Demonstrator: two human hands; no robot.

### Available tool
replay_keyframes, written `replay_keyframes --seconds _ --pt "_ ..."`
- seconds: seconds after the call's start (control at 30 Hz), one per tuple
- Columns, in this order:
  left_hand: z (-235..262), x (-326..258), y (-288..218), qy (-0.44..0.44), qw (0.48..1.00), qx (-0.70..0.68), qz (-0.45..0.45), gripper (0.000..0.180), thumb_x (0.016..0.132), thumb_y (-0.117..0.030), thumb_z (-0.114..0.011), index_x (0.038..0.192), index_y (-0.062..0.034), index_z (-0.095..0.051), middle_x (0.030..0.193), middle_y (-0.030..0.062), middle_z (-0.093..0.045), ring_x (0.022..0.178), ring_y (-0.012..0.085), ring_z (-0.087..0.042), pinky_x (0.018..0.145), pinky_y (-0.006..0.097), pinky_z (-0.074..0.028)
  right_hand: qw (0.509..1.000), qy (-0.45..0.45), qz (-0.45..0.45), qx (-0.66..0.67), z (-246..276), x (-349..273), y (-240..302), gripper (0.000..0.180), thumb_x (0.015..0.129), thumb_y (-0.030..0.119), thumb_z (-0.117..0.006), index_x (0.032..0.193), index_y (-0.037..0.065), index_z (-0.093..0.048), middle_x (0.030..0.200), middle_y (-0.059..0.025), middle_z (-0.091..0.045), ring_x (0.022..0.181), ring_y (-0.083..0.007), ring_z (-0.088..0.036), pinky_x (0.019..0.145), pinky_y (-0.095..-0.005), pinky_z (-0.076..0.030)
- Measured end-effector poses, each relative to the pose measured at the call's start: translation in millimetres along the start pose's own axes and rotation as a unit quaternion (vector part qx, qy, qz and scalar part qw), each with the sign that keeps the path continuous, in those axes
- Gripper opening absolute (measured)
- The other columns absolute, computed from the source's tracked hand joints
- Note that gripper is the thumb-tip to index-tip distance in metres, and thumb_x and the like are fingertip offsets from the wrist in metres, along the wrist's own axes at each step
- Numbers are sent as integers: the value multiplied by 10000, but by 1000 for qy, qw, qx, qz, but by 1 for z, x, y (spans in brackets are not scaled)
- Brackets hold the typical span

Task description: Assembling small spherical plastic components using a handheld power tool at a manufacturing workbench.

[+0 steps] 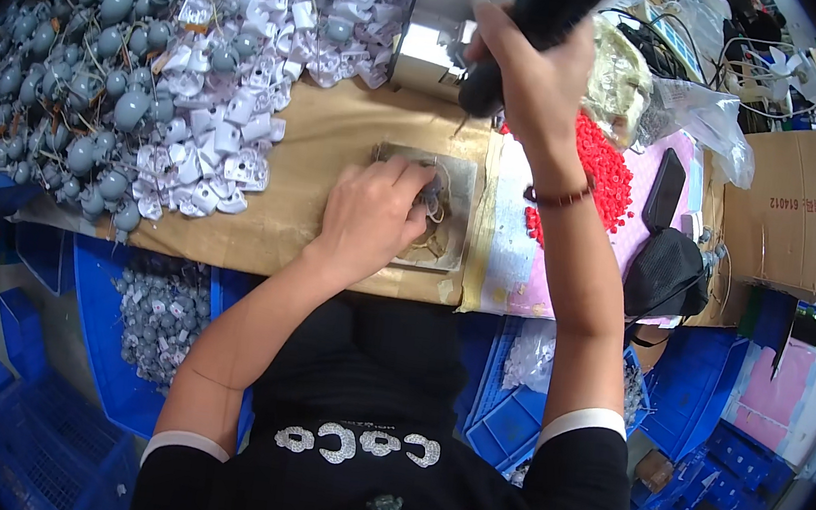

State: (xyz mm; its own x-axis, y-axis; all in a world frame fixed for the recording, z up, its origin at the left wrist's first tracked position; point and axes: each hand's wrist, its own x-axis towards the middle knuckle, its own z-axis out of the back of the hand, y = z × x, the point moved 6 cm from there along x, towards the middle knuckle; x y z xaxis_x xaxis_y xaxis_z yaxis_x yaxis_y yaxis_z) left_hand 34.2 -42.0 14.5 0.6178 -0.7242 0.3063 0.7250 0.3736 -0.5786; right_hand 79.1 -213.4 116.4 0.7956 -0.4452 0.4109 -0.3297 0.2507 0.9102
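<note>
My right hand (538, 84) is wrapped round a black electric screwdriver (560, 2); its thin bit points down above the far edge of a square metal plate (462, 186). On that plate my left hand (368, 212) is closed, fingertips pinching a small dark grey plastic part (430, 195) in the middle. The fingers cover much of this part, and a thin pale wire or loop shows beside it. Brown tape or padding lies on the plate beneath the part.
Grey rounded parts with wires (82, 152) and white plastic housings (230, 139) are heaped at left. Small red pieces (603, 177) lie right, near a phone (666, 189) and a black mesh pouch (667, 275). A cardboard box (795, 214) stands far right; blue bins (95, 350) sit below the table.
</note>
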Motion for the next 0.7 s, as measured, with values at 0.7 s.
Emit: replay_keyframes --seconds 0.7 --pt "-2 1 -3 -29 999 3 -19 318 726 -116 -729 1022 -131 -614 874 29 -590 786 243 -639 655 405 -421 991 22 12 131 -4 -91 7 186 793 -84 -726 904 -9 -598 745 -26 -651 646 -88 -608 589 -245 -489"
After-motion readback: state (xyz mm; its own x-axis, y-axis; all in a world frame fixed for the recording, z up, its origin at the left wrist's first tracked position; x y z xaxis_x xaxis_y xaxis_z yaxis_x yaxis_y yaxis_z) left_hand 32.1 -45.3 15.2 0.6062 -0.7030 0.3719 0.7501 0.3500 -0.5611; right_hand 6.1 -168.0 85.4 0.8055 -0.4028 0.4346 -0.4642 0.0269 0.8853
